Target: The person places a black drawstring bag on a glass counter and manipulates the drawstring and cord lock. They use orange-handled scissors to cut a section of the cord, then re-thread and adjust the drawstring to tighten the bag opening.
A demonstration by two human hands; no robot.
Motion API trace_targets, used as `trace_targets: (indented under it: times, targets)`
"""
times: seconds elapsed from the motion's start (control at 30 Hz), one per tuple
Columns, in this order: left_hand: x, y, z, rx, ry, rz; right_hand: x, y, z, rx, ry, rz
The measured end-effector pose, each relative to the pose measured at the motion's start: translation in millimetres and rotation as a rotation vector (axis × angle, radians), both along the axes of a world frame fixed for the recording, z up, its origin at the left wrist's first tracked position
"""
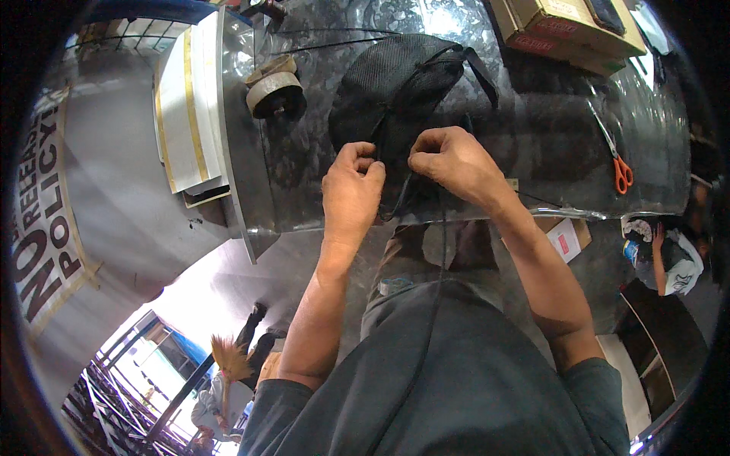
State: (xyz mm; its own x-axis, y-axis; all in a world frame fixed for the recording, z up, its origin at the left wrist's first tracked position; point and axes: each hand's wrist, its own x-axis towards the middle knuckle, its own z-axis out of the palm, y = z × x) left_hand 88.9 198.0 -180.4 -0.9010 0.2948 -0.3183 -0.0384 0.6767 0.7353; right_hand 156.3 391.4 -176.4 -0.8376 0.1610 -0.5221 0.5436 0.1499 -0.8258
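Observation:
A black mesh bag [391, 80] lies on the dark, shiny table [532, 144] in front of me, with a loose strap [482, 77] at its far right. My left hand [353, 194] is closed at the bag's near edge, thumb and fingers pinching a thin black cord [397, 204]. To its right, my right hand [460, 166] also pinches the cord, thumb against bent forefinger. Between the two hands the cord hangs in a small loop by the table's near edge. The exact grip points are partly hidden by my fingers.
Tape rolls [275, 90] sit left of the bag, beside a metal panel [242, 144]. Orange-handled scissors [622, 173] lie at the right, and a cardboard box [559, 29] stands at the far right. Other people are at the lower left [224, 403] and right [673, 262].

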Motion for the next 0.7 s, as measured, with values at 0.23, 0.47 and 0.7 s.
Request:
trace_targets:
  times: [0.23,0.47,0.7]
  targets:
    - [-6,-1,10,0.027,-0.228,0.035,-2,-6,1,0.031,-0.041,0.004]
    - [-7,-2,14,0.043,-0.249,0.062,-3,-10,5,0.094,-0.094,-0.005]
    - [-4,-4,11,0.078,-0.248,0.051,-5,-15,2,0.042,-0.112,-0.004]
